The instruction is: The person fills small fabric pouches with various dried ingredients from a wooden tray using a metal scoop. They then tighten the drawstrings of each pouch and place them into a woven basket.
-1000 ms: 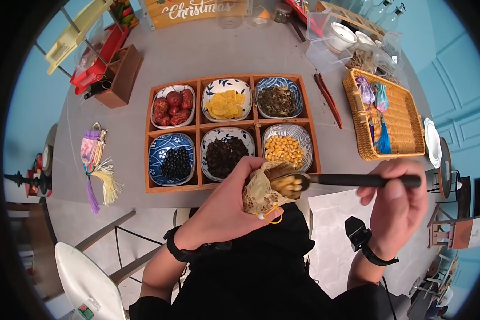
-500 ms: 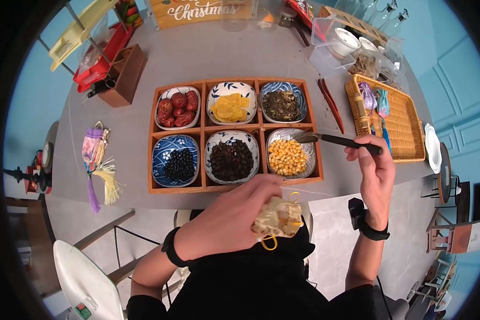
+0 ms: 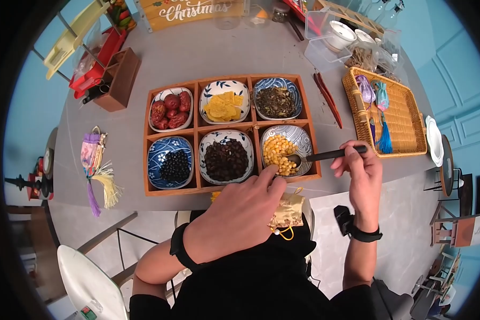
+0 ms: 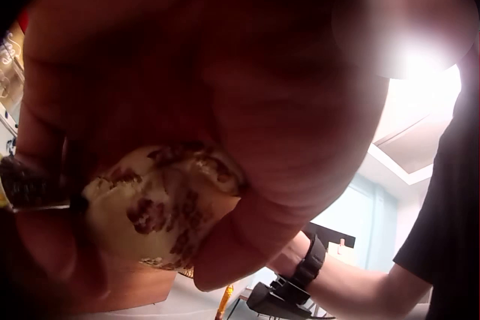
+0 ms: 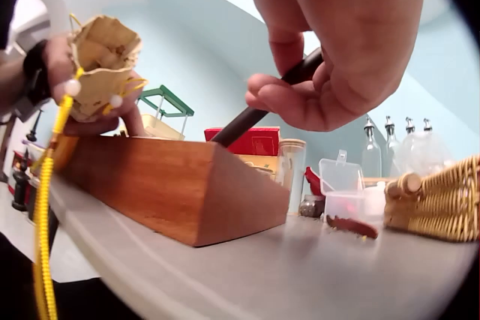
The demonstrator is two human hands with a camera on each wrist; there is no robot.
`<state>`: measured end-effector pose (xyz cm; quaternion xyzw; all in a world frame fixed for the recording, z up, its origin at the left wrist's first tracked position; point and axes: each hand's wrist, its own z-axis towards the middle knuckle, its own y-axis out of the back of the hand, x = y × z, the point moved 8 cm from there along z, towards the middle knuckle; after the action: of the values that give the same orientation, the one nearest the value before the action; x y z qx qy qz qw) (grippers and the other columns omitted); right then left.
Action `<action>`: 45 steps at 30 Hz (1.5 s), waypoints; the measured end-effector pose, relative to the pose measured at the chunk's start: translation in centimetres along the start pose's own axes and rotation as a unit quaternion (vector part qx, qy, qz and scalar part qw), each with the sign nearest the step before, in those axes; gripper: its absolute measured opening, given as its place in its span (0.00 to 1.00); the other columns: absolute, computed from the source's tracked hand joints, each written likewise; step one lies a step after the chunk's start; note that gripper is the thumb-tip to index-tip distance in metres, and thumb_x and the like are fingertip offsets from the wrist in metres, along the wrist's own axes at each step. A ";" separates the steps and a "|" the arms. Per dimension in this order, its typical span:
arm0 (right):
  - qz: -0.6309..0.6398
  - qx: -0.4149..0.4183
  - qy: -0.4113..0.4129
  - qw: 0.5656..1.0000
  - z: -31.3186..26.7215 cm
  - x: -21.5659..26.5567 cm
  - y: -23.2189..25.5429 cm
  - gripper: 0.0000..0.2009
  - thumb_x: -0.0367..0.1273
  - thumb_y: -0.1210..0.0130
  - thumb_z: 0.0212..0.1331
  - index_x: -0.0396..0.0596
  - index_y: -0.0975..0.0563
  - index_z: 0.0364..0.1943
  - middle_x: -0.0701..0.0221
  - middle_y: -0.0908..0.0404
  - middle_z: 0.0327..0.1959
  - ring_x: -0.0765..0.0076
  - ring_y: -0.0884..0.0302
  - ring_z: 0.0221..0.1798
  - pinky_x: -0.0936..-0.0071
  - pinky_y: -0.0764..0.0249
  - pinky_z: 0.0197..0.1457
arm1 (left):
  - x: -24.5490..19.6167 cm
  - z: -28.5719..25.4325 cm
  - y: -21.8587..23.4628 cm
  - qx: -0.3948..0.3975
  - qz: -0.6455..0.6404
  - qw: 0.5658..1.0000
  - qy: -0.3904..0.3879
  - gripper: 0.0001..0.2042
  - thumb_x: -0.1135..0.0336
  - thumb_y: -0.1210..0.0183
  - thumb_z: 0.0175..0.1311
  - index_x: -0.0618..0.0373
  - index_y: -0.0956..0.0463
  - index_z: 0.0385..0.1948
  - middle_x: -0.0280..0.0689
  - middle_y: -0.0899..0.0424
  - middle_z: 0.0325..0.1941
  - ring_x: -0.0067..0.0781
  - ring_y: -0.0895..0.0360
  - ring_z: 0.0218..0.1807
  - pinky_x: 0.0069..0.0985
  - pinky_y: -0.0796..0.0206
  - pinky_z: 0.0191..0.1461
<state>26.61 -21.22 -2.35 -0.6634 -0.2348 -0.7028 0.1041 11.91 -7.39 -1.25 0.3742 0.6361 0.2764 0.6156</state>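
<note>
My left hand grips a small gold drawstring pouch just in front of the wooden divided tray. Brown flower patterns cover the pouch in the left wrist view. Its gathered mouth faces up in the right wrist view, and yellow cords with white beads hang from it. My right hand pinches the black handle of a spoon. The spoon's bowl sits among yellow corn kernels in a grey-patterned dish at the tray's front right.
Other tray dishes hold red dates, yellow flakes, dried leaves, black beans and dark dried pieces. A wicker basket with small pouches stands right. Tasselled pouches lie left. Dark red sticks lie between tray and basket.
The spoon has gone from the pouch's mouth, where it carried kernels, back to the corn dish and down into the kernels. The left hand has turned over slightly, still holding the pouch.
</note>
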 end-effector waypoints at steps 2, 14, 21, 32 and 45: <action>0.071 -0.032 -0.024 0.997 -0.5 -1.5 -0.2 0.08 0.30 0.52 0.68 0.38 0.26 0.39 0.67 0.20 0.24 0.80 0.29 0.24 0.82 0.31 0.31 | 0.1 -0.1 0.0 -0.022 -0.011 1.000 -0.001 0.18 0.75 0.41 0.46 0.67 0.34 0.41 0.51 0.30 0.56 0.52 0.25 0.51 0.39 0.28 0.48; 0.197 -0.124 -0.033 0.972 -1.3 -3.5 0.6 0.10 0.32 0.55 0.69 0.37 0.28 0.40 0.63 0.21 0.24 0.74 0.28 0.23 0.79 0.31 0.31 | 2.1 -2.0 0.7 -0.091 -0.237 0.967 0.040 0.25 0.75 0.32 0.44 0.58 0.33 0.47 0.41 0.24 0.51 0.40 0.22 0.49 0.30 0.31 0.52; 0.196 -0.156 0.057 0.967 -1.4 0.7 2.9 0.09 0.30 0.56 0.68 0.37 0.28 0.40 0.62 0.22 0.22 0.74 0.29 0.21 0.79 0.31 0.28 | 3.3 -2.5 0.1 -0.094 -0.389 0.913 0.080 0.27 0.74 0.33 0.49 0.59 0.36 0.51 0.36 0.23 0.46 0.25 0.23 0.48 0.24 0.32 0.53; 0.045 -0.005 0.167 0.985 -5.7 9.7 -0.5 0.07 0.28 0.51 0.63 0.36 0.28 0.40 0.61 0.24 0.30 0.69 0.21 0.29 0.76 0.27 0.28 | 3.0 -1.7 0.3 -0.118 -0.374 0.913 0.112 0.24 0.71 0.33 0.53 0.60 0.35 0.51 0.36 0.21 0.45 0.22 0.24 0.47 0.23 0.33 0.52; 0.019 0.034 0.103 0.994 0.7 2.6 0.3 0.09 0.24 0.56 0.65 0.38 0.28 0.45 0.63 0.19 0.37 0.73 0.23 0.37 0.75 0.27 0.46 | 1.7 -1.8 0.5 -0.098 -0.232 0.968 0.008 0.24 0.76 0.36 0.46 0.61 0.35 0.47 0.44 0.30 0.59 0.49 0.27 0.56 0.34 0.34 0.57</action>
<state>27.15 -20.70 0.26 -0.5876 -0.2341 -0.7570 0.1639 10.25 -5.47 -1.65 0.1518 0.6801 0.1899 0.6917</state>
